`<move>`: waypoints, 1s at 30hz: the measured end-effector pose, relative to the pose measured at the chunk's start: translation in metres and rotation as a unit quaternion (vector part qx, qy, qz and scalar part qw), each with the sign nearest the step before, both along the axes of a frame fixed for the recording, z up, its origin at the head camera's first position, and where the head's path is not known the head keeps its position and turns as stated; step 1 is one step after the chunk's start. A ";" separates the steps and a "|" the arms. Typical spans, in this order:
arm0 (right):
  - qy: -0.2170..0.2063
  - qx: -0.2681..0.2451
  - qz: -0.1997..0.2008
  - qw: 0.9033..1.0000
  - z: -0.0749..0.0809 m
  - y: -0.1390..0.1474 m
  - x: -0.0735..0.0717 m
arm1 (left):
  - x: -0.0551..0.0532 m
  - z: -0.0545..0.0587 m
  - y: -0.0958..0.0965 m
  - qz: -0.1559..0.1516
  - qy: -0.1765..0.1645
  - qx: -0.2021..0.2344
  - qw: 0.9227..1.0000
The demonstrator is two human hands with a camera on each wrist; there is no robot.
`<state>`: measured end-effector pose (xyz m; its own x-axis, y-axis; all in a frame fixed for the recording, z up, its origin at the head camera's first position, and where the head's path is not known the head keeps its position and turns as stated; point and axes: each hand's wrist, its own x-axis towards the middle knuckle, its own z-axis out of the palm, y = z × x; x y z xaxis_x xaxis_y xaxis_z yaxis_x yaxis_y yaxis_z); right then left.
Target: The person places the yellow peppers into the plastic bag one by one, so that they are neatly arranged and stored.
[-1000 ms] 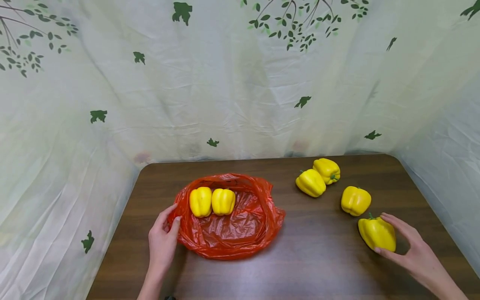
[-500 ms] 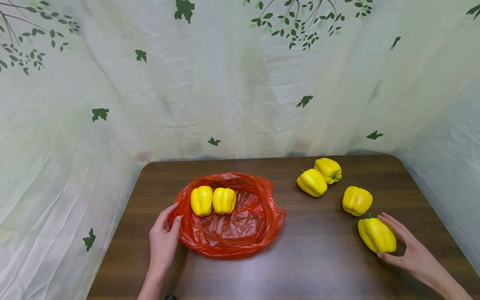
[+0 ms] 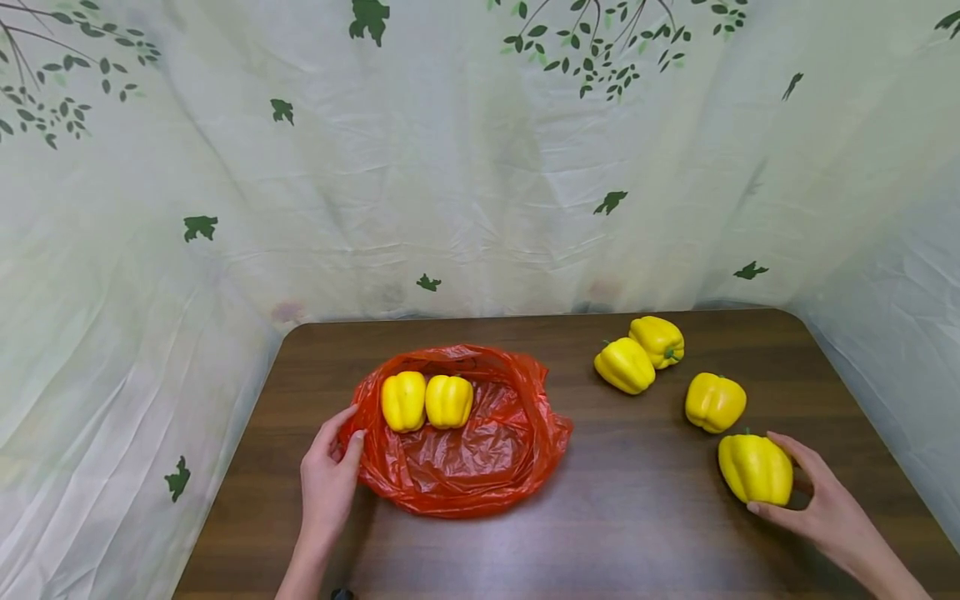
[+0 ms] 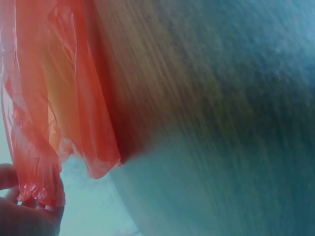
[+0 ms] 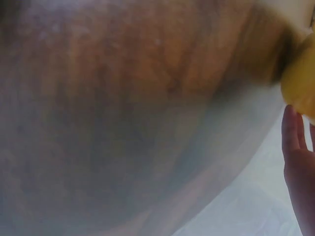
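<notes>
A red plastic bag (image 3: 487, 500) lies spread wide at the left of the table, with two yellow bell peppers (image 3: 402, 402) side by side inside it. My left hand (image 3: 327, 475) pinches the bag's left rim between thumb and fingers. In the left wrist view, the fingers (image 4: 29, 219) hold the gathered edge of the bag. At the right, my right hand (image 3: 825, 500) grips another yellow bell pepper (image 3: 753, 469), thumb on its near side and fingers on its far right. The right wrist view shows only part of this pepper (image 5: 300, 83), with fingertips against it.
Just behind the gripped pepper lies a yellow bell pepper (image 3: 715, 402). Two more peppers (image 3: 625, 366) touch each other farther back. The brown wooden table (image 3: 600, 533) ends at a pale curtain (image 3: 487, 208) printed with leaves. A small dark object (image 3: 342, 594) shows at the front edge.
My right thumb and fingers have shifted around the pepper and closed on it, and the pepper has turned slightly more upright. My left hand and the bag stay in place.
</notes>
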<state>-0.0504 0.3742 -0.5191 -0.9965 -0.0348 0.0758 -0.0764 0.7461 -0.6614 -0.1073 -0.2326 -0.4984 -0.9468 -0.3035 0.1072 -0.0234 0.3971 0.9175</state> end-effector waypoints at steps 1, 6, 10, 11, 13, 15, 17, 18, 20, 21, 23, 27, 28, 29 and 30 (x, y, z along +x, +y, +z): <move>-0.003 0.004 -0.006 1.000 0.000 -0.001 0.000 | 0.000 0.000 0.000 -0.001 -0.001 0.001 1.000; 0.003 0.006 -0.020 1.000 -0.003 -0.004 0.001 | 0.002 0.011 0.005 0.001 -0.002 0.011 1.000; 0.009 0.000 -0.022 1.000 -0.007 -0.006 0.002 | 0.006 0.022 0.011 0.004 -0.006 0.009 1.000; 0.009 -0.002 -0.023 1.000 -0.007 -0.007 0.001 | 0.006 0.023 0.012 0.004 -0.007 0.009 1.000; 0.005 -0.007 -0.024 1.000 -0.008 -0.008 0.001 | 0.005 0.019 0.010 0.005 -0.008 0.008 1.000; 0.002 -0.013 -0.026 1.000 -0.008 -0.009 0.000 | 0.003 0.013 0.007 0.004 -0.006 0.008 1.000; -0.002 -0.020 -0.027 0.999 -0.007 -0.010 0.000 | 0.002 0.006 0.003 0.002 -0.003 0.006 1.000; -0.003 -0.021 -0.028 0.999 -0.007 -0.010 0.000 | 0.001 0.004 0.002 0.002 -0.003 0.007 1.000; -0.007 -0.023 -0.031 0.999 -0.007 -0.011 0.000 | 0.001 0.000 0.000 0.001 -0.004 0.006 1.000; -0.009 -0.024 -0.032 0.999 -0.007 -0.012 0.001 | 0.000 -0.001 0.000 0.001 -0.005 0.007 1.000; -0.014 -0.026 -0.034 0.999 -0.006 -0.014 0.001 | 0.000 -0.001 0.000 0.001 -0.007 0.006 1.000; -0.031 -0.027 -0.039 0.998 -0.005 -0.017 0.001 | 0.002 0.009 0.004 0.000 0.000 0.002 1.000; -0.036 -0.028 -0.039 0.998 -0.004 -0.018 0.001 | 0.002 0.010 0.004 0.000 0.002 -0.001 1.000; -0.039 -0.027 -0.039 0.998 -0.004 -0.019 0.001 | 0.003 0.010 0.005 0.000 0.004 -0.003 1.000; -0.043 -0.022 -0.041 0.998 -0.004 -0.019 0.001 | 0.003 0.009 0.004 0.000 0.006 -0.003 1.000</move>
